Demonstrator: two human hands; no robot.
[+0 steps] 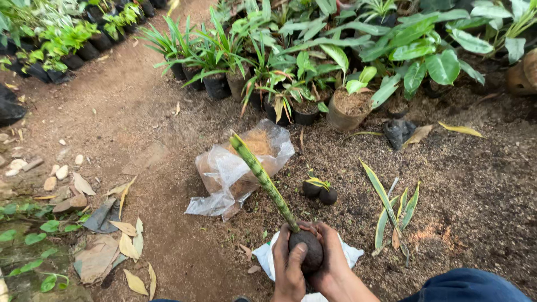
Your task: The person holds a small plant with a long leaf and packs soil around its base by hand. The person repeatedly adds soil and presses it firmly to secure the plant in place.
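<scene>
Both my hands, left [289, 267] and right [330, 260], clench the soil ball [306, 250] of a striped snake-plant cutting [263, 180] above a white bag [267, 258], with two smaller balled cuttings [320, 192] apparently finished on the ground and loose leaves [391, 215] waiting.

Green-and-yellow banded leaf [263, 179]; dark brown soil ball [306, 250]; clear plastic bag [235, 173]; black pots [215, 86]

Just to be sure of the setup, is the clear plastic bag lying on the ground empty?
No, the clear plastic bag holds a brownish, fibrous fill.
</scene>
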